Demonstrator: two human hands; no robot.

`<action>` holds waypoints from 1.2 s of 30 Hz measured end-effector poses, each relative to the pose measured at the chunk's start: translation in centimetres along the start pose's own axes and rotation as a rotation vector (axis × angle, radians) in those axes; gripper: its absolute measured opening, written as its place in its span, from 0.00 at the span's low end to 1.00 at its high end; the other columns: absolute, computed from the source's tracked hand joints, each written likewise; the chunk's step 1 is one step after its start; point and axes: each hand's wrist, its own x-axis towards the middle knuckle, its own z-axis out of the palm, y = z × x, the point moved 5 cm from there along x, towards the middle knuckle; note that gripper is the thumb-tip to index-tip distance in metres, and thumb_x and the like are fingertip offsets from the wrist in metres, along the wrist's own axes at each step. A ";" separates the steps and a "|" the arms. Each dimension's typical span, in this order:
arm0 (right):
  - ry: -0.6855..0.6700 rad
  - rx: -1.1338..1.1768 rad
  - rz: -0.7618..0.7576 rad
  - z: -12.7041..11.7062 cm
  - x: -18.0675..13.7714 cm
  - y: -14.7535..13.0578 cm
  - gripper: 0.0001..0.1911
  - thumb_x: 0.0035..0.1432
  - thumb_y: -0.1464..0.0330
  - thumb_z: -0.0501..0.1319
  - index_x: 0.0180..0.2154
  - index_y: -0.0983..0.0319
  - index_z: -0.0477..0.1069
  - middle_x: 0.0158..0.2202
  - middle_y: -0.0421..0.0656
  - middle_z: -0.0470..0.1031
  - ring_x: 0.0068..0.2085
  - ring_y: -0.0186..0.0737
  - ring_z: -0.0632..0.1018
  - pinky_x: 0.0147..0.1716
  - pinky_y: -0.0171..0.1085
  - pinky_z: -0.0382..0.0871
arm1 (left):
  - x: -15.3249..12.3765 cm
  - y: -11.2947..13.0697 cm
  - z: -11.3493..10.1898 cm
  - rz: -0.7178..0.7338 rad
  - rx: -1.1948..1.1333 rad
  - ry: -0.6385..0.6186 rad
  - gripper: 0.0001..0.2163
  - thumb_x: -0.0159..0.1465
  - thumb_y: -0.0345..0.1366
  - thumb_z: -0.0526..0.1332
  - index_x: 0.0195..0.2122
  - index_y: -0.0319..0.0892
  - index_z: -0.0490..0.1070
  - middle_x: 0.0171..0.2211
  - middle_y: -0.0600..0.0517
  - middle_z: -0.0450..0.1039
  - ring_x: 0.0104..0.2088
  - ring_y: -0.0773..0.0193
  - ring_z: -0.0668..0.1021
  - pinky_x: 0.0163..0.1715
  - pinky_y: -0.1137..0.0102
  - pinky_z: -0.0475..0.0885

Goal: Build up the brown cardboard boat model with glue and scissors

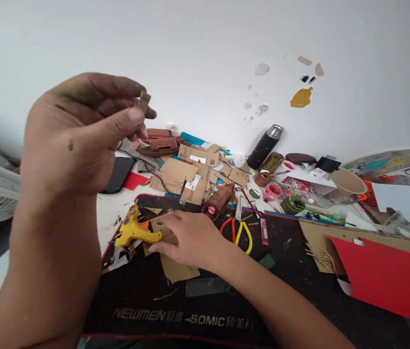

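Note:
My left hand (77, 131) is raised in front of the wall and pinches a small cardboard piece (144, 101) between thumb and fingers. My right hand (190, 240) rests low on the black mat (197, 310), fingers curled on a flat cardboard piece (178, 269) right beside the handle of a yellow glue gun (134, 231). The glue gun lies on the mat with its nozzle toward the far left.
Cardboard scraps (190, 174) and a brown cardboard model (161, 144) lie behind the mat. Pliers with orange and yellow handles (239, 231), a black flask (265, 145), a phone (118, 174), paint pots, a paper cup (346, 182) and red card (386, 276) lie to the right.

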 end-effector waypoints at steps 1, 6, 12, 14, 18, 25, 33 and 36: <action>-0.024 -0.029 -0.019 0.5 0.6 -0.6 0.33 0.72 0.43 0.61 0.61 0.61 0.76 0.56 0.52 0.83 0.52 0.55 0.84 0.45 0.45 0.77 | -0.1 0.2 -0.3 -0.002 0.005 0.002 0.12 0.53 0.33 0.78 0.38 0.44 0.84 0.31 0.55 0.80 0.28 0.65 0.79 0.31 0.65 0.79; -0.087 -0.135 -0.049 3.1 3.1 -1.9 0.34 0.70 0.41 0.62 0.59 0.63 0.74 0.52 0.53 0.82 0.50 0.58 0.84 0.47 0.50 0.80 | -0.4 1.2 -1.8 -0.015 0.038 0.018 0.11 0.56 0.32 0.76 0.40 0.49 0.83 0.36 0.52 0.80 0.39 0.58 0.83 0.42 0.60 0.82; -0.160 -0.210 -0.022 5.2 5.1 -2.1 0.23 0.73 0.51 0.63 0.56 0.63 0.73 0.52 0.55 0.82 0.45 0.56 0.84 0.43 0.52 0.80 | -0.6 1.9 -2.0 0.043 0.134 0.027 0.09 0.60 0.38 0.76 0.40 0.52 0.81 0.38 0.52 0.80 0.42 0.54 0.85 0.41 0.57 0.83; -0.182 -0.211 0.001 5.4 5.5 -2.2 0.21 0.73 0.53 0.63 0.54 0.63 0.73 0.50 0.54 0.83 0.45 0.56 0.85 0.42 0.51 0.79 | -0.6 1.8 -2.0 0.032 0.077 0.022 0.09 0.59 0.33 0.75 0.41 0.51 0.82 0.38 0.52 0.79 0.42 0.55 0.85 0.41 0.59 0.83; -0.149 -0.097 0.081 5.0 5.7 -1.8 0.21 0.72 0.50 0.62 0.49 0.61 0.75 0.46 0.52 0.85 0.43 0.54 0.84 0.40 0.46 0.75 | -0.5 1.9 -2.5 0.072 0.047 0.021 0.11 0.59 0.30 0.72 0.42 0.50 0.83 0.38 0.53 0.79 0.40 0.58 0.84 0.40 0.62 0.83; 0.083 0.611 0.180 3.8 3.9 1.2 0.15 0.69 0.55 0.64 0.48 0.58 0.77 0.40 0.43 0.84 0.34 0.40 0.81 0.33 0.37 0.69 | -0.1 2.6 -3.4 0.026 0.097 0.097 0.19 0.60 0.33 0.71 0.53 0.53 0.84 0.39 0.55 0.82 0.40 0.58 0.83 0.42 0.62 0.83; -0.012 1.208 0.347 5.2 2.4 2.7 0.21 0.64 0.48 0.67 0.39 0.59 0.70 0.25 0.33 0.72 0.19 0.31 0.73 0.17 0.30 0.61 | -4.7 -5.3 -7.1 -0.410 0.163 -0.078 0.14 0.57 0.35 0.77 0.45 0.47 0.87 0.40 0.50 0.86 0.38 0.59 0.84 0.42 0.63 0.80; -0.018 1.238 0.364 5.4 2.3 2.4 0.23 0.61 0.47 0.69 0.37 0.59 0.69 0.24 0.32 0.71 0.18 0.30 0.72 0.16 0.30 0.60 | -7.0 -8.5 -9.4 -0.508 0.334 -0.085 0.15 0.60 0.40 0.75 0.48 0.47 0.85 0.38 0.50 0.86 0.36 0.59 0.82 0.38 0.65 0.78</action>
